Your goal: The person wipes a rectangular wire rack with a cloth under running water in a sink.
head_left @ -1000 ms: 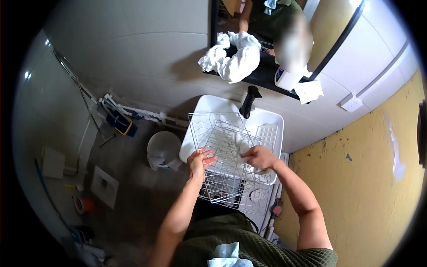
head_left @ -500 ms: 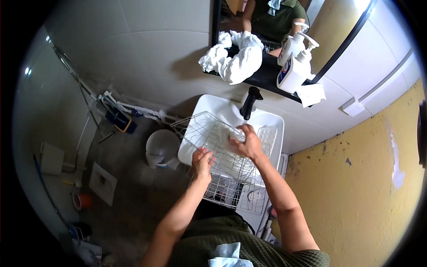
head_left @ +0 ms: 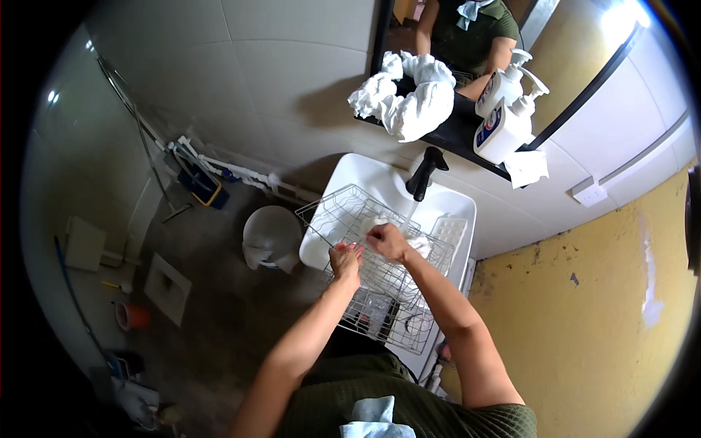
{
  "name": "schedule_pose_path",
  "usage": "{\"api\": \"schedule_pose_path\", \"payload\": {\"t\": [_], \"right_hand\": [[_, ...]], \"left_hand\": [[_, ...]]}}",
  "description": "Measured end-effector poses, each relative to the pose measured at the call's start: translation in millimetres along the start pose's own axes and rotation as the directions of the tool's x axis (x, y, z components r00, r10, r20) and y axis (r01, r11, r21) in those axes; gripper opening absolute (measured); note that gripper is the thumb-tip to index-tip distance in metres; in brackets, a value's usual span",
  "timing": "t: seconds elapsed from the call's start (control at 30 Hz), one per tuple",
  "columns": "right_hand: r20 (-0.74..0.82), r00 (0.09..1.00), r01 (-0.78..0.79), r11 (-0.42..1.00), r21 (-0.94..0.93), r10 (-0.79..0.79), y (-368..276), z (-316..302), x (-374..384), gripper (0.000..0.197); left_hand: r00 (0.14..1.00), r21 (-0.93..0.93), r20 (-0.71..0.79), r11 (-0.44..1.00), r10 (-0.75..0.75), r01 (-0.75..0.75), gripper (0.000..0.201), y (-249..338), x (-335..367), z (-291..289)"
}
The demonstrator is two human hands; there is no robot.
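Observation:
A wire dish rack [head_left: 332, 212] lies tilted over the white sink [head_left: 339, 171], reaching past its near edge. My left hand [head_left: 346, 263] is closed at the rack's left side, its fingertips on the wires. Above the rack's middle, my right hand [head_left: 387, 242] is closed on a white cloth [head_left: 374, 223], which is partly hidden by the fingers. Water runs from the black faucet [head_left: 422, 175] just beyond that hand. A white ridged tray [head_left: 450, 232] rests at the sink's right side.
A mirror shelf [head_left: 454, 135] above the sink holds a bunched white cloth [head_left: 420, 109] and two pump bottles [head_left: 504, 131]. At left stands a pale bucket [head_left: 272, 228] on the dark floor. A yellow wall [head_left: 569, 306] rises close on the right.
My right hand has drawn back from near the faucet, toward my left hand. The running water shows more clearly now. The view has shifted slightly.

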State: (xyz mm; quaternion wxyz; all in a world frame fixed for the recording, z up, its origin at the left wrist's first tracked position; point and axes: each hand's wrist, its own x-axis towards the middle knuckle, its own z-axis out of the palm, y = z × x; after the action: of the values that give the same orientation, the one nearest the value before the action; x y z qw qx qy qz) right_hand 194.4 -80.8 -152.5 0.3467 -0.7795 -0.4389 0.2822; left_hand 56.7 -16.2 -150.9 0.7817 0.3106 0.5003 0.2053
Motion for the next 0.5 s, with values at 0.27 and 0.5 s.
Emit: {"api": "schedule_pose_path", "payload": {"t": [0.27, 0.5], "right_hand": [[-0.293, 0.934, -0.311, 0.868, -0.386, 0.204, 6.0, -0.9, 1.4, 0.028], [-0.038, 0.992, 0.097, 0.930, -0.355, -0.118, 1.1, -9.8, -10.9, 0.022]], "left_hand": [[0.998, 0.100, -0.054, 0.994, -0.038, 0.043, 0.020, 4.1, -3.2, 12.4], [0.996, 0.094, -0.085, 0.995, -0.008, 0.016, 0.019, 8.9, -3.9, 9.3]]}}
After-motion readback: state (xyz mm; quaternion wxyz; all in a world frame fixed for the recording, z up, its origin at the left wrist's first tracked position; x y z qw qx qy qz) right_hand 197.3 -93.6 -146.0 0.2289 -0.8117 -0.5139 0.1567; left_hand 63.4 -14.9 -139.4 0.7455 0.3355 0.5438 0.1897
